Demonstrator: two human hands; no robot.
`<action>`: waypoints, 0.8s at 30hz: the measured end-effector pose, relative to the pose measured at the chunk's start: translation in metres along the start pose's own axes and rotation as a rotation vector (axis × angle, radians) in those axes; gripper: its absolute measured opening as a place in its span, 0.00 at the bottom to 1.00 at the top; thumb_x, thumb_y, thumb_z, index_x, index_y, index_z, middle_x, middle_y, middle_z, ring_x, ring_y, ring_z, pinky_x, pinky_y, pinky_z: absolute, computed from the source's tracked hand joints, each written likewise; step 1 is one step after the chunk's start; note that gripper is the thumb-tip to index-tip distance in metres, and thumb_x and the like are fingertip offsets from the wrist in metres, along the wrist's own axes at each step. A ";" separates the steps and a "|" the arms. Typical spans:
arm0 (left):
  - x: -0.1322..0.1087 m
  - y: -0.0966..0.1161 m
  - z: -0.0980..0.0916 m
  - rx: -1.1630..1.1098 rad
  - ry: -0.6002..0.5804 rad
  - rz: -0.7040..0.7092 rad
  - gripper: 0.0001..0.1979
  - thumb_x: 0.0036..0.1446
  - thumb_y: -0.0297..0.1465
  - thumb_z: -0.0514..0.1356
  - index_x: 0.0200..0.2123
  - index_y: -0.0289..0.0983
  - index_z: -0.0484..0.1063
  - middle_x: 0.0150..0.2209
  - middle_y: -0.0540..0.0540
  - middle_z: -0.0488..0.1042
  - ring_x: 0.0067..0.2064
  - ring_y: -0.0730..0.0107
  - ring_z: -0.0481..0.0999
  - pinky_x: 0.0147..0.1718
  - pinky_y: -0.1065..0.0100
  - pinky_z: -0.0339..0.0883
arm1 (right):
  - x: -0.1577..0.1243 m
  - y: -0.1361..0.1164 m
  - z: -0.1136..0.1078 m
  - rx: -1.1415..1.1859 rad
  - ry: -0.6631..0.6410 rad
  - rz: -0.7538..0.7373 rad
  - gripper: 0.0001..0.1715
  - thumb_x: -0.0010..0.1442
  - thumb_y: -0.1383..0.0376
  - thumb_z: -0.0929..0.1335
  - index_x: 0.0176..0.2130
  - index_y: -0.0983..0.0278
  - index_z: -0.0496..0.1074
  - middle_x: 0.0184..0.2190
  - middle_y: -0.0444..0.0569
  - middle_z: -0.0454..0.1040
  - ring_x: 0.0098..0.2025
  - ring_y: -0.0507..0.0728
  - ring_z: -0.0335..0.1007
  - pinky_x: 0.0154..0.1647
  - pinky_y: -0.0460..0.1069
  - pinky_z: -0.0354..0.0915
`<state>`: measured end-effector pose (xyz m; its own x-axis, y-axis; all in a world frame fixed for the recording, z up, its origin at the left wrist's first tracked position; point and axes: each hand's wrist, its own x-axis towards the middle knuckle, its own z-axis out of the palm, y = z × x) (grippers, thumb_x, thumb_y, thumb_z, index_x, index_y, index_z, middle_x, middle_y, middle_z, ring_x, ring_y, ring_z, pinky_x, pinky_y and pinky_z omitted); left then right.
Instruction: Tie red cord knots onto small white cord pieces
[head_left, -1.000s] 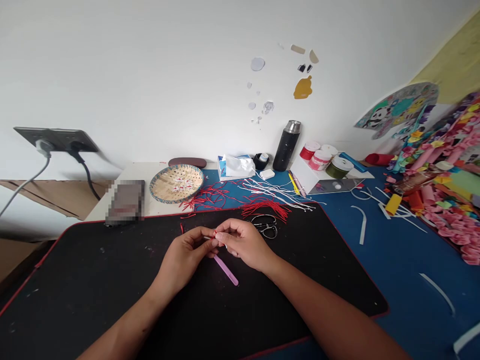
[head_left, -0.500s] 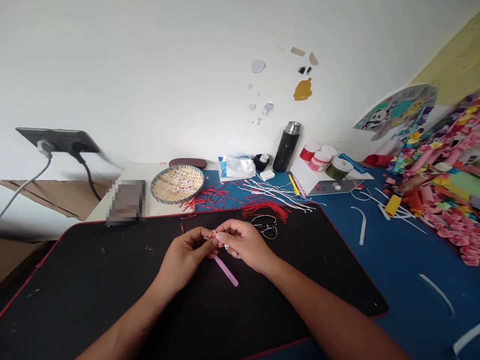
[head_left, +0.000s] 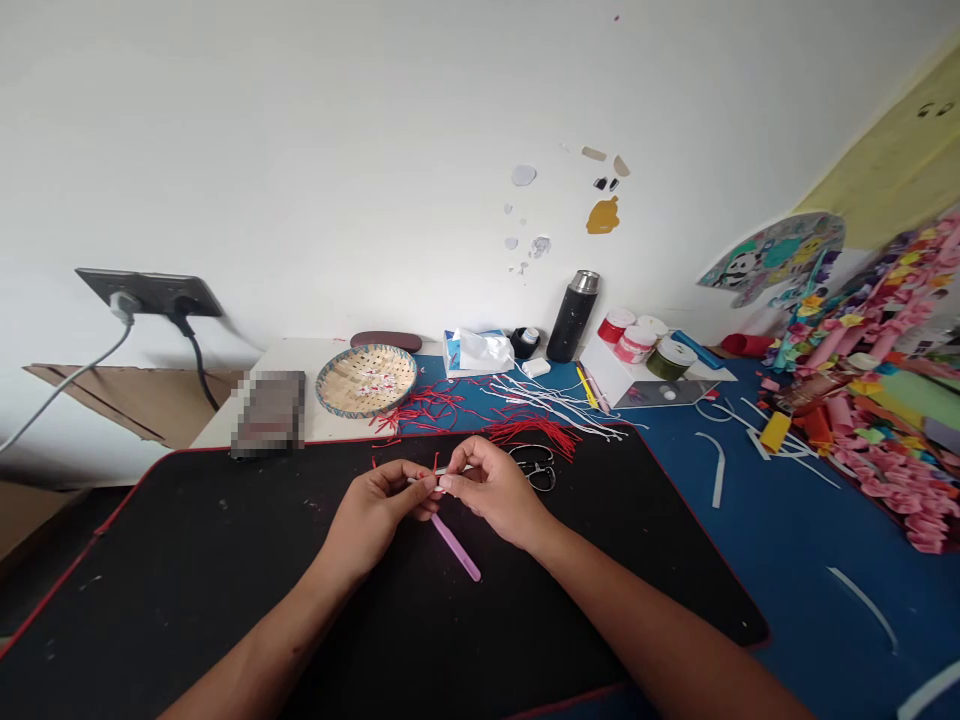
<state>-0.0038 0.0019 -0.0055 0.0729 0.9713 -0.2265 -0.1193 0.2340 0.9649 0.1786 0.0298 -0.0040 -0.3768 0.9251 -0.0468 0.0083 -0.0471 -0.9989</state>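
Note:
Fingertip to fingertip, my left hand (head_left: 379, 508) and my right hand (head_left: 496, 492) meet over the black mat, both closed in a pinch. Between them are thin cords, a white one and a red cord (head_left: 436, 462) whose end sticks up. How the cords are joined is hidden by the fingers. Just below the fingers lies a slim purple-handled tool (head_left: 457, 550), its upper tip out of sight. Scissors (head_left: 541, 470) with black handles rest right of my right hand, partly behind it.
Behind the mat (head_left: 637, 580) lie red cords (head_left: 532, 432) and white cords (head_left: 577, 405). A woven basket (head_left: 330, 395) with small red-and-white pieces stands back left. A tissue box (head_left: 453, 358), black flask (head_left: 573, 320) and paint jars (head_left: 671, 358) line the wall. Paper flowers (head_left: 922, 470) crowd the right.
My fingertips have drawn slightly apart, and a red cord end now shows upright between them. The camera view has tilted up slightly, so the scene sits lower.

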 end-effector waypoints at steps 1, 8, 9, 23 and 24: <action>0.000 0.000 0.000 -0.007 -0.002 -0.004 0.19 0.43 0.46 0.76 0.29 0.36 0.81 0.26 0.47 0.81 0.29 0.65 0.79 0.32 0.67 0.74 | 0.000 0.000 0.000 -0.043 0.012 -0.021 0.11 0.56 0.64 0.74 0.35 0.62 0.68 0.29 0.40 0.70 0.24 0.48 0.61 0.25 0.45 0.57; 0.000 0.003 0.000 0.067 0.009 0.038 0.17 0.45 0.45 0.73 0.29 0.37 0.81 0.25 0.48 0.80 0.29 0.65 0.78 0.31 0.67 0.73 | -0.004 -0.005 0.003 -0.453 0.026 -0.209 0.09 0.62 0.70 0.71 0.44 0.60 0.76 0.38 0.44 0.78 0.36 0.53 0.73 0.38 0.47 0.66; -0.001 0.004 0.000 0.086 0.008 0.050 0.17 0.45 0.46 0.73 0.29 0.38 0.81 0.25 0.48 0.80 0.29 0.65 0.78 0.31 0.67 0.73 | -0.005 -0.006 0.003 -0.517 0.024 -0.246 0.11 0.62 0.71 0.70 0.45 0.60 0.76 0.39 0.44 0.78 0.37 0.53 0.73 0.39 0.47 0.66; -0.009 0.004 -0.002 0.312 -0.024 0.230 0.15 0.58 0.45 0.65 0.32 0.40 0.80 0.27 0.49 0.78 0.31 0.62 0.77 0.33 0.67 0.69 | -0.007 -0.025 0.002 -0.860 -0.013 -0.324 0.07 0.65 0.71 0.70 0.40 0.60 0.78 0.38 0.46 0.80 0.40 0.55 0.76 0.42 0.48 0.65; -0.009 0.004 -0.002 0.322 -0.026 0.234 0.14 0.58 0.45 0.64 0.33 0.40 0.80 0.28 0.49 0.79 0.32 0.62 0.77 0.33 0.67 0.69 | -0.007 -0.026 0.002 -0.854 -0.014 -0.312 0.07 0.65 0.71 0.70 0.39 0.60 0.78 0.38 0.46 0.80 0.39 0.55 0.76 0.41 0.49 0.65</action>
<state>-0.0073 -0.0058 -0.0001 0.1064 0.9943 0.0035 0.1802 -0.0228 0.9834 0.1790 0.0237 0.0224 -0.4880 0.8444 0.2213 0.5860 0.5048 -0.6339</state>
